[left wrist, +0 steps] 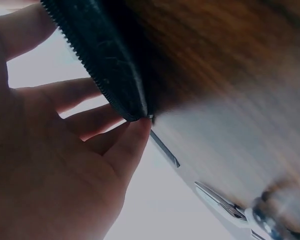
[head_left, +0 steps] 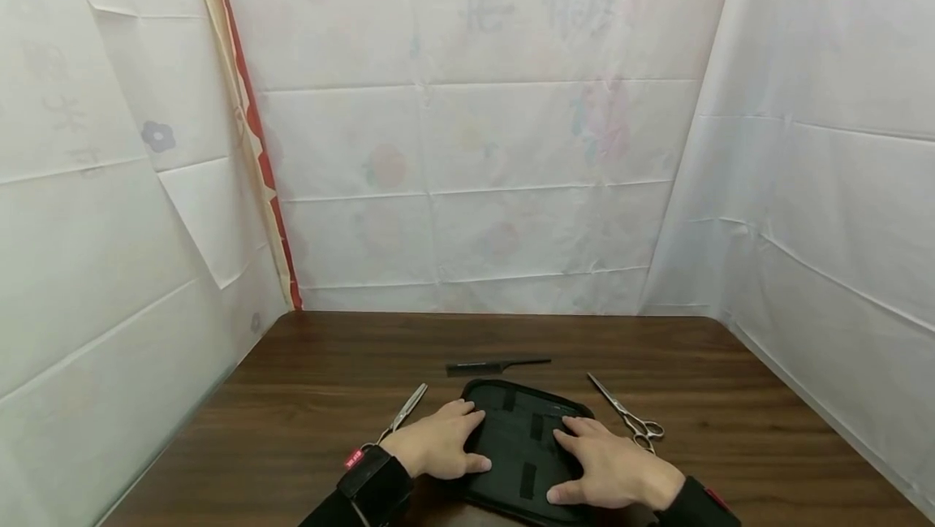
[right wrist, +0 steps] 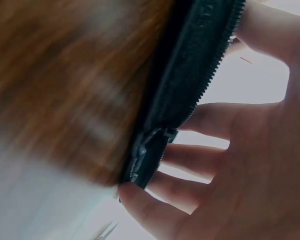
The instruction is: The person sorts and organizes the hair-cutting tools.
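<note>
A black zippered case [head_left: 511, 438] lies at the table's front with its inner face up, showing dark elastic loops. My left hand [head_left: 444, 439] rests on its left edge, fingers spread and thumb over the inner face. On the opposite edge my right hand [head_left: 602, 466] lies the same way, fingers extended. In the left wrist view, fingertips touch the zipper-toothed rim [left wrist: 85, 57]. The right wrist view shows the zipper pull [right wrist: 170, 132] beside my fingers. Slim scissors [head_left: 409, 407] lie next to my left hand, their handles partly hidden by the wrist.
Behind the case lies a black tail comb [head_left: 478, 368]. Another pair of scissors [head_left: 621, 409] is to the right, handles close to my right hand. The brown wooden table [head_left: 329, 365] is enclosed by white sheets [head_left: 467, 137] at the back and both sides.
</note>
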A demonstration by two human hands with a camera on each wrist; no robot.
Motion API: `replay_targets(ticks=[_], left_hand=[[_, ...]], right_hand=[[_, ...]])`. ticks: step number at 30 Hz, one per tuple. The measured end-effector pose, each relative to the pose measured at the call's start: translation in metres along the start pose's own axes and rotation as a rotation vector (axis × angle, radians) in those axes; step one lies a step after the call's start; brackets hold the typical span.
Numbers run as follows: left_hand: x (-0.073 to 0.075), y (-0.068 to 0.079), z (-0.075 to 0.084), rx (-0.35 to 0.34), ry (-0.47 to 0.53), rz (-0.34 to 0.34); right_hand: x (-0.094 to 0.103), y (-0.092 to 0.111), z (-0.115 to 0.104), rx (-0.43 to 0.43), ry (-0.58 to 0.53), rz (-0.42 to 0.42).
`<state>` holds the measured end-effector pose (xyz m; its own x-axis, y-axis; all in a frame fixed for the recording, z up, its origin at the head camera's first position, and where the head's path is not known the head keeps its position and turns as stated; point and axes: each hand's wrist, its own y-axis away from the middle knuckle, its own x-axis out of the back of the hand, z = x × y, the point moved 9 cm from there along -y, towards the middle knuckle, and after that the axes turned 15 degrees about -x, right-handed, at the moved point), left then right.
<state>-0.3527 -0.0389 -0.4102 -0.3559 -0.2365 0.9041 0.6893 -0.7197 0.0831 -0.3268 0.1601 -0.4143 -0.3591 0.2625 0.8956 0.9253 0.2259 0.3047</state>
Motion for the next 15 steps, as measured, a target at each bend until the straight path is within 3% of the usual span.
replay_targets(ticks=[15], left_hand=[[0.002,-0.0026,0.0042,-0.002,-0.075,0.009]], right_hand=[[0.0039,-0.0007,-0.0048,0.002,0.022,0.027]])
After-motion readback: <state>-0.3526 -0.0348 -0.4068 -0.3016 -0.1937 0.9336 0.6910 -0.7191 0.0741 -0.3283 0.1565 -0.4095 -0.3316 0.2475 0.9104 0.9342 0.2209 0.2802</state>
